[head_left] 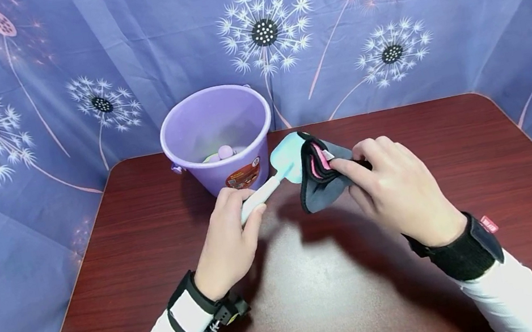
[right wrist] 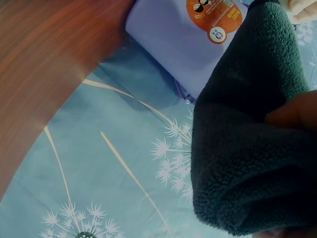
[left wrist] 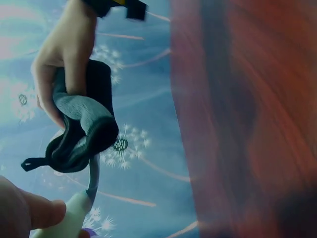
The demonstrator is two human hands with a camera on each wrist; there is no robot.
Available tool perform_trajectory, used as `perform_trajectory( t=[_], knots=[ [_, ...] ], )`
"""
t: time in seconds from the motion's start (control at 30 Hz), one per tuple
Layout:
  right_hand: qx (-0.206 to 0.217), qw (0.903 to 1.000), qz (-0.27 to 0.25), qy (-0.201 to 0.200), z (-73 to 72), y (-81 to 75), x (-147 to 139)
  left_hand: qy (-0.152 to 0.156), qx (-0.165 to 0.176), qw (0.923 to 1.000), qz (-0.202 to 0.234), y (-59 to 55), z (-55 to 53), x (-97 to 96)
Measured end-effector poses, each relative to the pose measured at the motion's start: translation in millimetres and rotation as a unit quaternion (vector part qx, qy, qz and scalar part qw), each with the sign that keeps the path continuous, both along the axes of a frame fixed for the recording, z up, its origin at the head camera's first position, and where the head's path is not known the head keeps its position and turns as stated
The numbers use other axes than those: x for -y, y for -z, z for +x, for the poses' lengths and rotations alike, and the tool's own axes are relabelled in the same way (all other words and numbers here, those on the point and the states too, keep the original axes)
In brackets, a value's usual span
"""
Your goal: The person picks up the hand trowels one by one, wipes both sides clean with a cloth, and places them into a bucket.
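Note:
My left hand (head_left: 228, 240) grips the white handle of a toy shovel (head_left: 262, 194), whose light blue blade points up and to the right. A dark grey cloth (head_left: 324, 194) with black edging and some pink inside is bunched in my right hand (head_left: 399, 192). The cloth lies against the blade and covers its right part. In the left wrist view the folded cloth (left wrist: 81, 119) hangs from the right hand just beyond the shovel's handle (left wrist: 69, 218). The right wrist view shows the fuzzy cloth (right wrist: 247, 163) with fingers pressed into it.
A purple bucket (head_left: 264, 152) with an orange label stands at the back of the dark red table (head_left: 148, 206), left of the shovel. Inside it lie a light purple, round-ended thing (head_left: 225, 151) and something green. A blue dandelion-print curtain (head_left: 175, 42) hangs behind the table.

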State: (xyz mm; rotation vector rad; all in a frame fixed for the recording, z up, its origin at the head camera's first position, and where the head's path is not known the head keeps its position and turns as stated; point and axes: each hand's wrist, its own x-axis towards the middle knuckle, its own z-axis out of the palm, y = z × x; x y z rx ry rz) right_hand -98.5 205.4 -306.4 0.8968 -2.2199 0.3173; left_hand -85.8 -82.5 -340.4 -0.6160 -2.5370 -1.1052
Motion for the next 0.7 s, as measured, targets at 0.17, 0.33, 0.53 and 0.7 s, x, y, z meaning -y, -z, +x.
perform_trajectory(
  t=[0.17, 0.33, 0.53, 0.7],
  knots=[
    [-0.014, 0.9995, 0.013, -0.023, 1.0, 0.0, 3.7, 0.003, 0.067, 0.9973, 0.028, 0.3, -1.2, 0.6],
    [-0.040, 0.9981, 0.015, -0.043, 1.9, -1.8, 6.2, 0.014, 0.117, 0.9921, 0.044, 0.8, -2.0, 1.3],
    [-0.058, 0.9963, 0.018, -0.061, 4.1, -7.2, 9.1, 0.035, 0.178, 0.9807, 0.073, 0.0, -2.3, 2.4],
    [-0.053, 0.9958, 0.022, -0.071, 4.6, -8.9, 9.3, 0.068, 0.248, 0.9576, 0.130, -0.3, -3.4, 1.8]
  ],
)
